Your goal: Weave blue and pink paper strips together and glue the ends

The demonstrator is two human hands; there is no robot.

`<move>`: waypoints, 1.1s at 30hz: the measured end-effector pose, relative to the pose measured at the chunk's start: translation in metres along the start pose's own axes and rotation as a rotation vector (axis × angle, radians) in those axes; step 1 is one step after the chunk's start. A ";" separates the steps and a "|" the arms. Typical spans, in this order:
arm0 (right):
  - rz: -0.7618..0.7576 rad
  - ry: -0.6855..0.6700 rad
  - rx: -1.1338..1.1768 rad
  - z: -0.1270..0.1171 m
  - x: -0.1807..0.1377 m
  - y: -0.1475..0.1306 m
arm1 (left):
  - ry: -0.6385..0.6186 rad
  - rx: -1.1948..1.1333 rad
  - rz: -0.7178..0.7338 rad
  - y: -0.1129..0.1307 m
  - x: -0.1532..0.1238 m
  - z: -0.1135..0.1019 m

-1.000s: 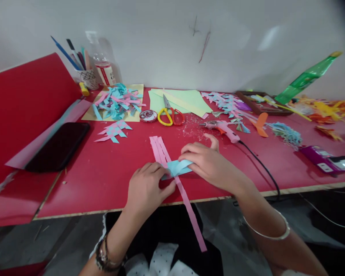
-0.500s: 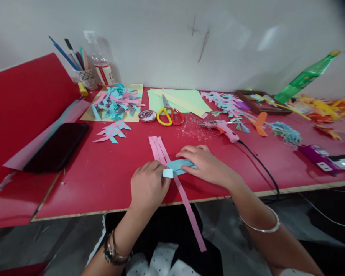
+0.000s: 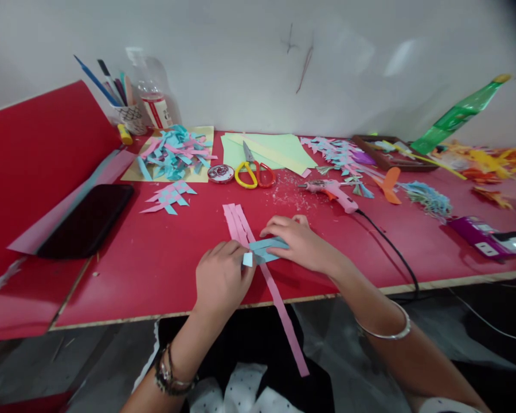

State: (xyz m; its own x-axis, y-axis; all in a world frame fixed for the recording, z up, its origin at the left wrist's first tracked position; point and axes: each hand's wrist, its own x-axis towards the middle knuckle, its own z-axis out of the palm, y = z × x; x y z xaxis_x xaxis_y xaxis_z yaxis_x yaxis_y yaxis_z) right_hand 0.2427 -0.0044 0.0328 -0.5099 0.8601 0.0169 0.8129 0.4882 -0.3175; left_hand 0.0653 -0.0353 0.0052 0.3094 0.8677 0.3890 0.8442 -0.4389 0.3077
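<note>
Long pink paper strips (image 3: 241, 226) lie on the red table (image 3: 155, 264) and hang over its front edge. Blue paper strips (image 3: 264, 248) lie woven across them. My left hand (image 3: 221, 278) pinches the left end of a blue strip, folded up beside the pink ones. My right hand (image 3: 298, 241) rests on the blue strips from the right, fingers curled and pressing them down.
Behind lie yellow-handled scissors (image 3: 251, 169), a pink glue gun (image 3: 333, 192) with a black cord, a tape tin (image 3: 221, 173), green paper sheets (image 3: 279, 150), piles of woven pink-blue pieces (image 3: 174, 152), a pen cup (image 3: 129, 117), a bottle (image 3: 152, 97). A black phone (image 3: 86, 221) is at left.
My right hand slid left along the blue strips and flattened them. My left hand folded the blue strip's left end upward. The pink strips stayed in place.
</note>
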 end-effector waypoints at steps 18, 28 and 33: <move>-0.033 -0.120 0.109 -0.011 0.013 0.010 | -0.043 0.007 -0.025 -0.001 -0.001 0.001; -0.086 0.169 -0.259 -0.009 0.009 0.000 | -0.051 0.023 -0.035 0.001 0.000 0.000; -0.193 0.266 -0.330 -0.014 0.011 -0.017 | -0.081 0.084 -0.127 0.003 0.001 0.000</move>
State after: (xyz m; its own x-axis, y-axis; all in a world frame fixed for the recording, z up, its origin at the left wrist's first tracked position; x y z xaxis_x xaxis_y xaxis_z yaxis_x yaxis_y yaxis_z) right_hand 0.2269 -0.0015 0.0520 -0.6055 0.7362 0.3022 0.7785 0.6268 0.0328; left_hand 0.0677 -0.0361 0.0064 0.2294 0.9325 0.2789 0.9113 -0.3065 0.2751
